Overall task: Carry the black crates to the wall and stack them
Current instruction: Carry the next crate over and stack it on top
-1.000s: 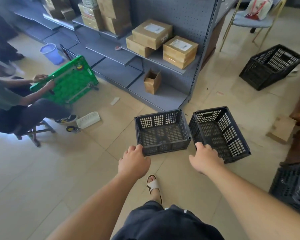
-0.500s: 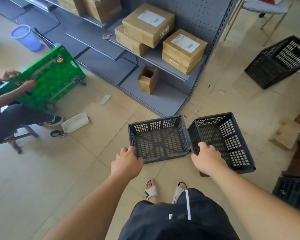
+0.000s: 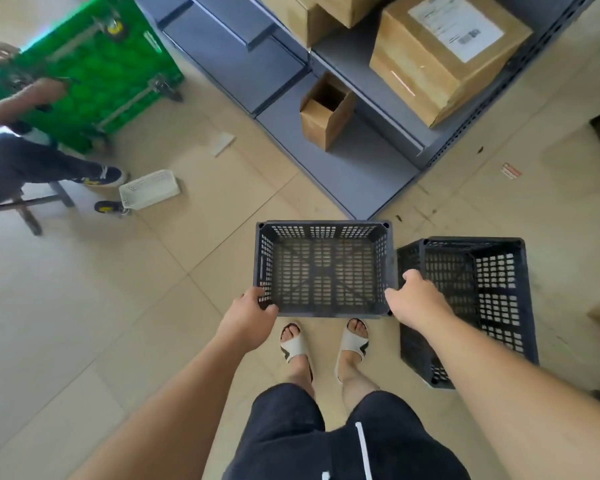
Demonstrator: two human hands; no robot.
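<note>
Black crate (image 3: 323,232): where is it? (A)

On the tiled floor (image 3: 84,306), straight ahead of the sandals (image 3: 293,346), just off the corner of the grey shelf unit (image 3: 354,174). Open side up, empty. Can't tell if it rests on the floor or hangs just off it. (B)

Hands? (A)

Left hand (image 3: 248,318) clamped on the near left corner, fingers curled over the rim. Right hand (image 3: 418,299) clamped at the near right corner, fingers hooked over the right wall's rim. (B)

Second crate (image 3: 496,296)? (A)

Just beside the first, on its right, turned at a slight angle to it. Also open side up and empty. The right hand sits where the two crates meet; can't tell if the walls touch. (B)

Surroundings? (A)

Small open carton (image 3: 326,119) upright on the bottom shelf. Big labelled carton (image 3: 430,74) one shelf up. White basket (image 3: 149,188) on the floor to the left, well apart from both crates. Seated person (image 3: 32,164) at the left edge holds a green cart (image 3: 94,74) tipped up, wheels showing. (B)
</note>
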